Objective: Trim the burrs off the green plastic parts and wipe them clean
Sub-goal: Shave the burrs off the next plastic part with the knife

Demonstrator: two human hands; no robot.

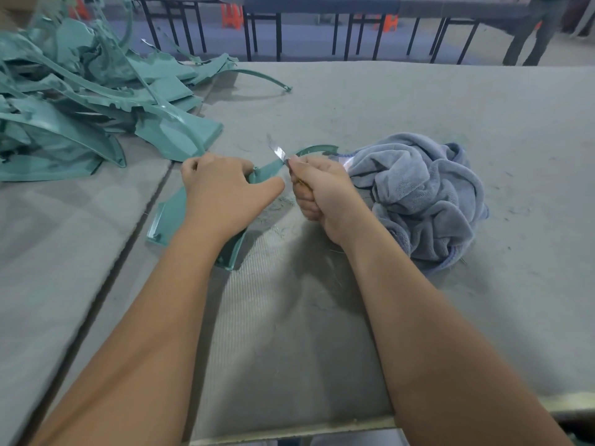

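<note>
A green part [170,210] is gripped by the left hand [222,188] on the tabletop [386,101]; a knife [279,153] is clenched in the right hand [318,191].

The left hand [222,188] grips a green part [169,214] lying on the grey table [418,98]; the right hand [318,191] holds a knife [279,153], blade at the part's edge. A blue cloth [418,194] lies just right, a pile of parts [80,98] far left

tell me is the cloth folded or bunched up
Bunched up. The cloth lies in a crumpled heap of loose folds on the table, right of the right hand.
</note>
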